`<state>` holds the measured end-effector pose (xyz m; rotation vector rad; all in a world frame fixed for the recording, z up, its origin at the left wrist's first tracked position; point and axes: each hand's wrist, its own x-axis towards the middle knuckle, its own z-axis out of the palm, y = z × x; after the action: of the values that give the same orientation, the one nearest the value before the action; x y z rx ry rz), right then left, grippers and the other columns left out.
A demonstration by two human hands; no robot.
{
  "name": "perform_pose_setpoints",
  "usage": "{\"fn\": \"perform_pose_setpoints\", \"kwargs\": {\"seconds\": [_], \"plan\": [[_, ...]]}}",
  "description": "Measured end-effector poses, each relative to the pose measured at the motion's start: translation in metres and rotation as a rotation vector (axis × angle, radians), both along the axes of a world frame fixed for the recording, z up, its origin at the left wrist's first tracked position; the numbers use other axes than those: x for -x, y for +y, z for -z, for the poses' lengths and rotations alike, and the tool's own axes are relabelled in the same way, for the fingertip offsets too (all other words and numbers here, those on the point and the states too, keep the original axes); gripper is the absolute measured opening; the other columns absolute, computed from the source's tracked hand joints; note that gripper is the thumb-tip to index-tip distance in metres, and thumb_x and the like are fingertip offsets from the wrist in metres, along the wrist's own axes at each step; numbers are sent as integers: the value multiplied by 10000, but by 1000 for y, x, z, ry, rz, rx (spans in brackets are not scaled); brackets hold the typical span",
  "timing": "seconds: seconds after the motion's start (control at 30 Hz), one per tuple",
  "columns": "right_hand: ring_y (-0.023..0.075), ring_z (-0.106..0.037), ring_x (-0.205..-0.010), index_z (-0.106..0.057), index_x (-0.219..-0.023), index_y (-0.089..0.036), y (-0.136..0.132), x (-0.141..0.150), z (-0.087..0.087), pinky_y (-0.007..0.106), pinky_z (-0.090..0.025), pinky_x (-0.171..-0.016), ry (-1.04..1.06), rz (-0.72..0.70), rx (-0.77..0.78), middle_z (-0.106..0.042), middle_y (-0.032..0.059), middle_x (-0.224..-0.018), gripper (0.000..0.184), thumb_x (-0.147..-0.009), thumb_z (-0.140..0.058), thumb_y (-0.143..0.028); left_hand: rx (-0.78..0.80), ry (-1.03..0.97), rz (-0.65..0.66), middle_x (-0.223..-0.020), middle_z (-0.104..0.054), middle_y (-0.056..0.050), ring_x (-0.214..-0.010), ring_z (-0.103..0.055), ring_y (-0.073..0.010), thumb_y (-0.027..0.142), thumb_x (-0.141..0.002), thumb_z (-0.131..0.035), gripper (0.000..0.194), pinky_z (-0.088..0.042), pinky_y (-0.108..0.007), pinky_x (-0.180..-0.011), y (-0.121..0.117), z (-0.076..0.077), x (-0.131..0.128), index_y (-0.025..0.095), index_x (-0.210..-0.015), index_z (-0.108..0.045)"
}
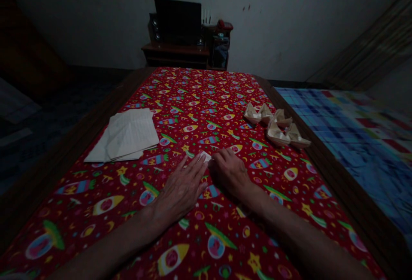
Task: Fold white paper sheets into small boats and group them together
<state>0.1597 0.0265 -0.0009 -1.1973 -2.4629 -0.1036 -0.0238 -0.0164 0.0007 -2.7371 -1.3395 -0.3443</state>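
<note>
Two bare forearms (pixel 128 230) extend over one red, rocket-printed cloth (pixel 209 224) on a dark wooden surface (pixel 124 93). One small white folded paper piece (pixel 206 156) lies mid-surface, partly hidden by fingers. The left hand (pixel 185 181) lies flat against it, fingers extended; the right hand (pixel 231 170) curls at its right side, grip undetermined. Toward the left edge: one stack of whitish paper sheets (pixel 131 132), sheets uncountable. Near the right edge: apparently five beige folded-paper shapes (pixel 277 136), overlapping. Beyond the far edge: one black flat screen (pixel 178 21).

My left hand (pixel 183 183) and right hand (pixel 231 171) hide most of white paper (pixel 206 156); paper stack (pixel 131 136) too dim to read; forearms (pixel 127 236) cut off below.
</note>
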Motion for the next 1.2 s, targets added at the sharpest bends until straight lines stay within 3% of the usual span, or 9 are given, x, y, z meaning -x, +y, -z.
{"fn": "perform_pose_setpoints", "kwargs": {"seconds": [0.07, 0.13, 0.33, 0.5, 0.7, 0.87, 0.93, 1.07, 1.2], "plan": [[226, -513, -964, -582, -1048, -153, -4, -2, -3, 354, -422, -799, -43, -165, -21, -615, 112, -1113, 198, -895, -457, -151, 2, 11, -9, -1480, -283, -109, -1372, -243, -222, 313, -933, -381, 486, -241, -446, -1106, -2, -1, 2, 125, -1380, -346], [246, -501, -1056, -557, -1144, -154, -8, -8, -5, 400, -418, -854, -97, -238, -18, -588, 104, -1209, 277, -882, -469, -131, 1, 20, -15, -1481, -280, -103, -1369, -253, -220, 322, -934, -383, 490, -238, -448, -1105, -3, -2, 4, 133, -1384, -341], [259, -472, -1192, -516, -1238, -106, -15, -27, -9, 401, -440, -837, -308, -174, 32, -540, 137, -1288, 365, -883, -430, -112, -3, 46, -20, -1427, -395, -79, -1316, -361, -215, 309, -936, -373, 424, -274, -423, -1085, -1, -5, 15, 146, -1320, -444], [262, -444, -1227, -495, -1260, -77, -18, -26, -11, 389, -438, -850, -364, -158, 24, -509, 145, -1320, 387, -882, -410, -99, -41, 39, -45, -1372, -476, -64, -1278, -416, -221, 269, -932, -369, 388, -310, -426, -1063, -2, -3, 26, 150, -1278, -495], [286, -465, -1182, -530, -1198, -49, -20, -19, -9, 385, -422, -844, -368, -135, -24, -562, 179, -1235, 353, -855, -465, -99, -43, 26, -37, -1344, -506, -85, -1239, -456, -240, 226, -928, -381, 362, -384, -431, -1016, -2, -7, 37, 133, -1248, -521], [254, -540, -993, -603, -995, -97, -14, -10, -18, 379, -405, -799, -392, -108, -18, -625, 148, -1051, 187, -878, -461, -132, 34, -156, -31, -1132, -627, -87, -1072, -554, -203, 187, -922, -395, 269, -459, -355, -933, 11, -14, 31, 145, -1076, -611], [247, -536, -946, -604, -940, -111, -10, -4, -24, 382, -395, -785, -400, -109, -40, -625, 136, -988, 157, -888, -460, -147, 81, -197, -40, -1067, -619, -75, -1007, -553, -194, 178, -912, -417, 253, -474, -339, -883, 19, -16, 24, 164, -1101, -585], [255, -511, -943, -577, -974, -97, -4, 8, -28, 386, -382, -777, -406, -132, -115, -607, 138, -946, 154, -889, -452, -128, 95, -178, -52, -991, -564, -76, -935, -519, -206, 196, -878, -474, 247, -462, -355, -836, 34, -14, 13, 171, -1109, -559], [268, -502, -967, -565, -1002, -78, -1, 12, -20, 397, -379, -782, -398, -175, -119, -604, 151, -944, 172, -896, -440, -128, 103, -176, -38, -947, -528, -66, -889, -499, -199, 214, -867, -485, 210, -447, -340, -802, 40, -11, 14, 178, -1053, -577]]}}
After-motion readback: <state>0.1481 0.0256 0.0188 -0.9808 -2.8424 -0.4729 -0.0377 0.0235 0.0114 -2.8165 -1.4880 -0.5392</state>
